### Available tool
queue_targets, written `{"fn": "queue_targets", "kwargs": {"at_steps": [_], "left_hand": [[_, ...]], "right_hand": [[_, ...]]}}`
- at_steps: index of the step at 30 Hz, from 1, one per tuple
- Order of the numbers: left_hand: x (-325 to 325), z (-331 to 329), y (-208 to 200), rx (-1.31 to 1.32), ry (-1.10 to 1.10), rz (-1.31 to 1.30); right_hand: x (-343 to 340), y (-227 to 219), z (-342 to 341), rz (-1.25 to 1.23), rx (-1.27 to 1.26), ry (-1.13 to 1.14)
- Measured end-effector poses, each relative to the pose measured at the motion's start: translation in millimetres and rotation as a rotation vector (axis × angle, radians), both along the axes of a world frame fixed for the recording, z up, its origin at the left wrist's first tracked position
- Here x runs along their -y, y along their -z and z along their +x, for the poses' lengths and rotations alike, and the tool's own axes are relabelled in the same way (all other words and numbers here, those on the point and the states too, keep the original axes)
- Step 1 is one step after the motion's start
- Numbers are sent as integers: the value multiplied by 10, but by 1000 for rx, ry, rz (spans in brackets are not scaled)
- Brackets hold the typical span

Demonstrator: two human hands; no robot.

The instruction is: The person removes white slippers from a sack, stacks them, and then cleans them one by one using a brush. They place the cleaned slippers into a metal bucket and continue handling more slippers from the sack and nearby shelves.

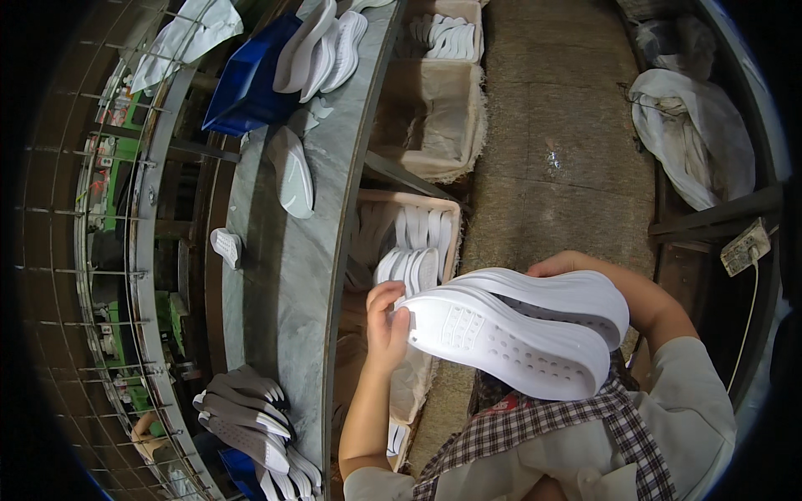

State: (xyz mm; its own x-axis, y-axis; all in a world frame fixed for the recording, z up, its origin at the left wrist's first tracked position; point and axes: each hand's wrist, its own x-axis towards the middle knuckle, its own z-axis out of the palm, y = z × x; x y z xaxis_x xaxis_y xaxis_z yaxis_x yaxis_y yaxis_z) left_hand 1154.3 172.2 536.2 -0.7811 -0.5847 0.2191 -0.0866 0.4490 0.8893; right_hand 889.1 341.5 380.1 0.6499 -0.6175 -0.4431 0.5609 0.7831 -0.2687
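Several white shoe soles [522, 338] are held stacked together in front of my chest, the near one showing small round holes across its face. My left hand [388, 324] pinches their left end, thumb against the near sole and fingers behind. On the far side, my right hand [555, 265] grips the stack, mostly hidden behind the soles. Just beyond my left hand, more white soles [413, 265] stand packed in a cloth-lined bin [454, 242].
To the left runs a grey stone-topped bench [288, 284] with a single sole [292, 175], grey-brown soles [246, 417] and a blue crate [246, 83]. Another lined bin [434, 117] stands farther off. A white sack [697, 138] lies at right, near a power strip [745, 248].
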Motion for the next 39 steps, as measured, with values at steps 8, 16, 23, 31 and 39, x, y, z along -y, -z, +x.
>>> {"fn": "queue_targets", "kwargs": {"at_steps": [8,16,23,31,39], "left_hand": [[-10,128,103,451,356,486],[29,85,370,795,662,837],[-407,559,915,738,390,1202],[-391,1226,1335,502,-1,1433],[728,1224,1881,221,-540,890]], "right_hand": [[-263,142,-17,-95,84,-28],[-81,743,529,-82,-3,-375],[-97,739,499,-164,-84,-679],[-30,1113,64,61,-173,-361],[1069,1436,513,43,-578,693]]}}
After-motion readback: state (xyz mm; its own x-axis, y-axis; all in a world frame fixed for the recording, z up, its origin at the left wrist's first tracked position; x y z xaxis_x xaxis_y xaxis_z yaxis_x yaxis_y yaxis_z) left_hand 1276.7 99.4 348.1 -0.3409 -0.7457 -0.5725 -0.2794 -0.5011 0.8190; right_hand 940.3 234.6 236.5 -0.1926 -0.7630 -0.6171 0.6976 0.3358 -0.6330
